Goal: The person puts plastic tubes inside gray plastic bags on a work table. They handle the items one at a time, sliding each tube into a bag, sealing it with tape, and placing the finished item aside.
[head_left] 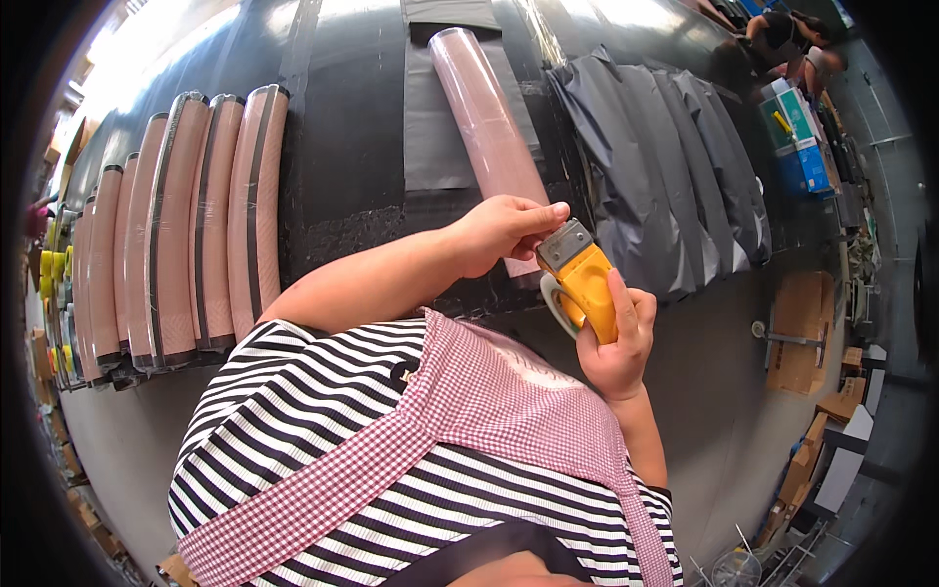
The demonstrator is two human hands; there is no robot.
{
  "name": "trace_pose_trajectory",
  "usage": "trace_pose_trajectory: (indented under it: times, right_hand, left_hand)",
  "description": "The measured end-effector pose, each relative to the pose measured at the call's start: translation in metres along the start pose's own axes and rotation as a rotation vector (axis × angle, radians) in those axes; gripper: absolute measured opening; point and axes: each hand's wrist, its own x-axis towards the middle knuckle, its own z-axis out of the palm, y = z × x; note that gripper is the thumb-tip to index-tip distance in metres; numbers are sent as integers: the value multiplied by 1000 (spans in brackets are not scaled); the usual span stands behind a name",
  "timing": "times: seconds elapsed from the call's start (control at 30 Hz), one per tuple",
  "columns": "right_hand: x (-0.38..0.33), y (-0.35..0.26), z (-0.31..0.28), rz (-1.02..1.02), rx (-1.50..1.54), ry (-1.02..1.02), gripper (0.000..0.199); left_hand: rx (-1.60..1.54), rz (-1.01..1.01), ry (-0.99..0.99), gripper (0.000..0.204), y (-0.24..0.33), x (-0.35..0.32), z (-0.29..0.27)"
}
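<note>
My right hand point(616, 338) grips a yellow tape dispenser point(579, 279) with a metal cutter at its top, held upright just below a long pinkish roll point(486, 122) lying on the black table point(352, 117). My left hand point(504, 230) rests on the near end of that roll, its fingertips pinching at the dispenser's metal edge. A grey sheet point(430, 137) lies under the roll.
Several wrapped pinkish rolls point(186, 225) lie side by side at the left. Dark grey plastic bags point(665, 166) overlap at the right. Another person point(782, 39) is at the far right, near a blue and green box point(797, 137). Cardboard pieces point(802, 333) lie on the floor.
</note>
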Motion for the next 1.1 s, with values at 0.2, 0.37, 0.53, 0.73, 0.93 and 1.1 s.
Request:
trace_pose_trajectory:
  times: [0.2,0.37,0.53,0.73,0.93,1.1]
  right_hand:
    - [-31,-18,2,46,-72,-26,79]
    - [-66,-24,-4,132,-27,-145,79]
    - [-69,-29,3,151,12,-103,78]
    - [-85,-25,-19,152,-91,-65,79]
    - [-95,-19,-28,301,-148,-78,70]
    - [-91,-8,-23,379,-96,-130,67]
  left_hand:
    - [-95,-169,-61,18,-18,-7,-10]
    - [113,-155,23,17,-61,-28,-6]
    - [475,90,103,15,-54,-27,4]
    - [669,344,230,16,-8,18,-5]
    - [1103,557,268,14,-18,51,-12]
    - [1399,692,314,12,-35,60,-9]
